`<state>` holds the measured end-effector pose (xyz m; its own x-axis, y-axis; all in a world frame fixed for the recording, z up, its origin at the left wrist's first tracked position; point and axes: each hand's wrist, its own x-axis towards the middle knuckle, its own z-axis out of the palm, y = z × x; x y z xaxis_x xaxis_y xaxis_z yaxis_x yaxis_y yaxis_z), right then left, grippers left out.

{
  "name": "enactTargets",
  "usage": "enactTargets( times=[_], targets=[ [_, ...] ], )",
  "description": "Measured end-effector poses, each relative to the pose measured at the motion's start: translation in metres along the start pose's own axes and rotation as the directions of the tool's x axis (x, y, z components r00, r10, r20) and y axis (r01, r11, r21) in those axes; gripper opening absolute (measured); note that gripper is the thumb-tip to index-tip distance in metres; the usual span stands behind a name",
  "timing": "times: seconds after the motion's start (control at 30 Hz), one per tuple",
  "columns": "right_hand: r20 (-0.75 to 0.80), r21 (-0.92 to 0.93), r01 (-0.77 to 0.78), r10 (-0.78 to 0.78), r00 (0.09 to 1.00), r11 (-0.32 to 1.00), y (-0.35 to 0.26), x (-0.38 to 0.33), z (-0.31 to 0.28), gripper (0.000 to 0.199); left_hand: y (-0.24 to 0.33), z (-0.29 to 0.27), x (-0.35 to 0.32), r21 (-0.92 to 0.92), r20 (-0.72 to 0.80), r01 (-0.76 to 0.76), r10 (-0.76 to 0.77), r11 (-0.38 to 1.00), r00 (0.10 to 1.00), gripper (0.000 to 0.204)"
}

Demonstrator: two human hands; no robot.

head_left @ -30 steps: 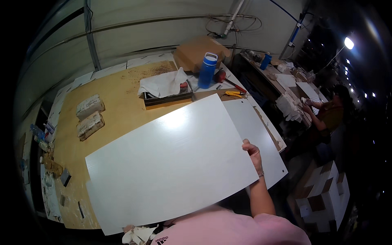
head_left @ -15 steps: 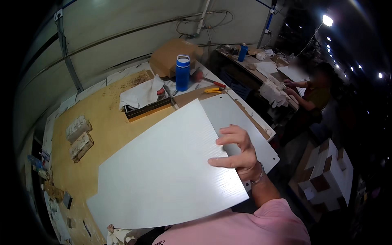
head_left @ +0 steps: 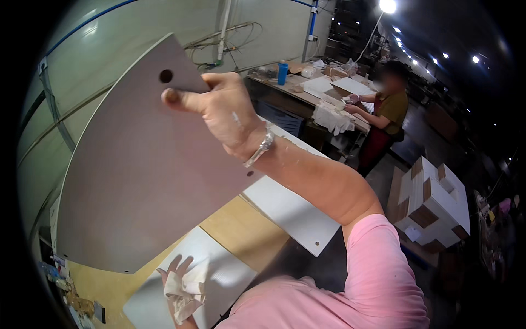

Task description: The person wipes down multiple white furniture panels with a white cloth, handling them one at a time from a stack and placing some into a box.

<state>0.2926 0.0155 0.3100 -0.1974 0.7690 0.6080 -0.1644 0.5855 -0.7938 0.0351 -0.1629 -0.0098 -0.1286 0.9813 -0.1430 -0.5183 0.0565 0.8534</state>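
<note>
A large board [head_left: 129, 181] stands tilted up on the left, its dull grey-mauve face toward me and dark round holes near its edges. My right hand [head_left: 233, 118] is closed on its upper right edge, thumb pressed flat on this face, fingers behind. Lower down, my left hand [head_left: 174, 267] holds a crumpled white cloth [head_left: 189, 288], fingers partly spread around it. Beneath that hand lies a white panel [head_left: 227, 268] on the yellowish tabletop [head_left: 246, 225]. Another white panel [head_left: 293, 211] with a hole near its corner lies by my right forearm.
A co-worker [head_left: 392, 104] stands at a farther bench [head_left: 263, 82] holding a blue bottle [head_left: 282, 73] and white cloths. On the right are stacked white boxes [head_left: 433, 194] with brown patches. Small items [head_left: 79, 301] line the table's left edge. The raised board hides much of the table.
My right hand has lifted the board up and left, turning its white face away so the grey-mauve side shows. My left hand with the cloth has come into view over another white panel.
</note>
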Motion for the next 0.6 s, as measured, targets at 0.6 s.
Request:
enactTargets(
  times=[0.6],
  targets=[
    [-0.733,0.608,-0.397,0.678,0.053,0.688,0.146,-0.311,-0.240,0.041,-0.108,0.095,0.162,0.630,0.154,0.078,-0.222,0.773,0.963,0.046]
  ],
)
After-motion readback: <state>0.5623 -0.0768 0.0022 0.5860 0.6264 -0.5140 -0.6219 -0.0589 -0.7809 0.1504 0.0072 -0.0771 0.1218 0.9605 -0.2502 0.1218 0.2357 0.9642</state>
